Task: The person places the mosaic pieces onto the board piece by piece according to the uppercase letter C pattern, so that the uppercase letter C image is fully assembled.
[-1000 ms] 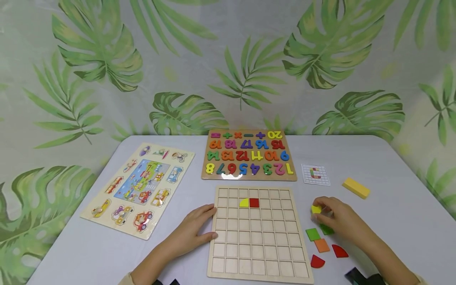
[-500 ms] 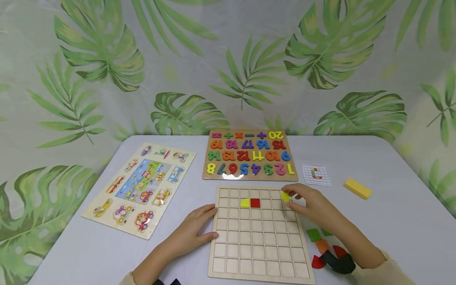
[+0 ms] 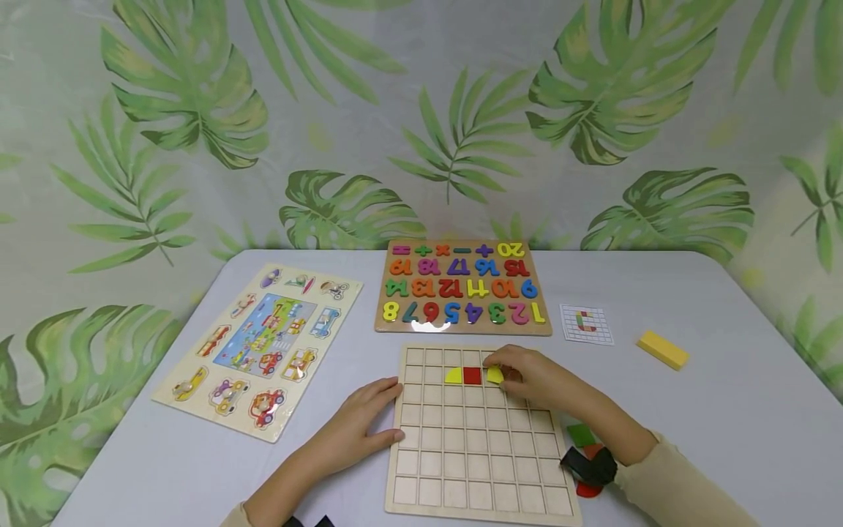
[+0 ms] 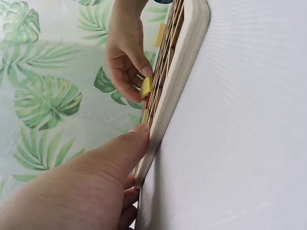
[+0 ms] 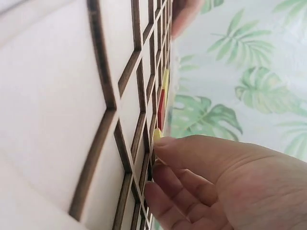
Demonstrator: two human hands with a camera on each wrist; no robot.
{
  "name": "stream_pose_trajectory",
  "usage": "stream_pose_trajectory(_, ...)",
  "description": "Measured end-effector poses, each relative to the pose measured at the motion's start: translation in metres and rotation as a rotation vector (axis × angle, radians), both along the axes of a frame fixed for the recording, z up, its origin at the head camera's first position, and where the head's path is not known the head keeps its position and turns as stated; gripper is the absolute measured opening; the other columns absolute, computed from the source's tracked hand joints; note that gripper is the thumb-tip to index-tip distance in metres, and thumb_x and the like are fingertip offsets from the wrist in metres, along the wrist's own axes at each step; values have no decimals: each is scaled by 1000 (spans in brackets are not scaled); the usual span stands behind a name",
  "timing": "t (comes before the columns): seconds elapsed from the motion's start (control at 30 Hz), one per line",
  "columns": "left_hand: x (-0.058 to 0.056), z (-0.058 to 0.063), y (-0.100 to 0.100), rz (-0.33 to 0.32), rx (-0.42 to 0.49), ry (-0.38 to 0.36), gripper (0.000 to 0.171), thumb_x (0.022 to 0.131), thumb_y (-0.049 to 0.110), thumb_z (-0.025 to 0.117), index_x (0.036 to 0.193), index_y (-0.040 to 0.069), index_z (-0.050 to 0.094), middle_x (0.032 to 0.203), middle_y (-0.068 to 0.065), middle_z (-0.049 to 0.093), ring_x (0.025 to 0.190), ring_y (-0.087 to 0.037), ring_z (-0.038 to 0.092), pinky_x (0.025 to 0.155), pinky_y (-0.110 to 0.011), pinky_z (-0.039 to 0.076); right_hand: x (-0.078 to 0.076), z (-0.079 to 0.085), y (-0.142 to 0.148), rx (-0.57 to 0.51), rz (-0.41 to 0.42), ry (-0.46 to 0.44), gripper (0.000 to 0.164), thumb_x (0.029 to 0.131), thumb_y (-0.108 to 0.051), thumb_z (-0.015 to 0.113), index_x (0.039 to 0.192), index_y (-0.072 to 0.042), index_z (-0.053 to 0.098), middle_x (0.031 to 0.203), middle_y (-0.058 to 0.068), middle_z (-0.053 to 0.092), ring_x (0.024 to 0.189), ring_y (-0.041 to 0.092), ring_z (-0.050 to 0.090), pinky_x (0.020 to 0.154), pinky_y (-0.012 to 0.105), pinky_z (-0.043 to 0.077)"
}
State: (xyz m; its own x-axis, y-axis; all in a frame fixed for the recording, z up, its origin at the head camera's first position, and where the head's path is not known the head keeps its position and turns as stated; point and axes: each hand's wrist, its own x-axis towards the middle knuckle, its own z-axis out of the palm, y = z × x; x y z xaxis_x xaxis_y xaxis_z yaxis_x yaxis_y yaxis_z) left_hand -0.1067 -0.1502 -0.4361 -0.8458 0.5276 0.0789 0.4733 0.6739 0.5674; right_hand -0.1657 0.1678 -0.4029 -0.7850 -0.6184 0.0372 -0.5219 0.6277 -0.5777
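Note:
My right hand (image 3: pixel 536 377) pinches a yellow quarter-circle tile (image 3: pixel 495 375) between thumb and fingers, low over the upper rows of the wooden grid board (image 3: pixel 467 440). In the left wrist view that yellow tile (image 4: pixel 146 87) stands tilted at the board's surface. Just left of it, a red square tile (image 3: pixel 472 375) lies in a cell, and another yellow quarter-circle (image 3: pixel 454 375) fills the cell beside the red one. My left hand (image 3: pixel 356 421) rests against the board's left edge, thumb and fingertips touching it, as the left wrist view also shows at the thumb (image 4: pixel 129 143).
Right of the board lie a green tile (image 3: pixel 581 435) and red pieces (image 3: pixel 589 490), partly hidden by the right wrist strap. Beyond are a pattern card (image 3: pixel 586 324), a yellow block (image 3: pixel 662 350) and a number puzzle (image 3: pixel 463 287). A vehicle puzzle (image 3: pixel 258 351) lies at left.
My right hand has carried the yellow quarter-circle tile left from the loose pieces to the board, beside the red square. My left hand has stayed at the board's edge.

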Motion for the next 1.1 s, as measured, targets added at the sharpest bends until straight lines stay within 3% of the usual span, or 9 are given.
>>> stream_pose_trajectory(0.27,0,1,0,4,-6,-7,67,83,45,58,137,11,38,142,-3,31,129,-23,25,103,-43,23,-2,-5,3,-17,-29,0,27,84,-10,63,111,-6,60,93,-2,54,78,11,46,65,24,45)
stream_pose_trajectory(0.6,0,1,0,5,-9,-5,66,83,45,58,136,10,39,142,-2,31,129,-23,25,103,-43,23,-2,-5,3,-28,-17,-28,25,84,-10,63,110,-10,63,95,-5,56,83,11,50,71,25,47)
stream_pose_trajectory(0.7,0,1,0,5,-8,-5,67,83,46,58,136,10,39,142,-2,30,129,-23,25,103,-42,23,0,-1,2,-1,-27,-38,33,84,-13,64,116,-8,59,98,-3,55,82,12,48,71,26,46)
stream_pose_trajectory(0.9,-1,0,-1,2,-3,-7,67,83,47,57,136,11,39,142,-3,31,129,-23,25,103,-43,23,13,18,10,-14,-84,-49,49,83,-20,66,127,-7,48,121,6,49,101,24,51,82,39,46)
stream_pose_trajectory(1.1,-1,0,0,2,-7,-6,67,83,46,58,136,11,39,142,-3,31,129,-23,25,103,-43,23,32,31,37,-44,-142,31,51,83,-23,66,128,-9,48,122,7,49,104,27,51,83,45,45)
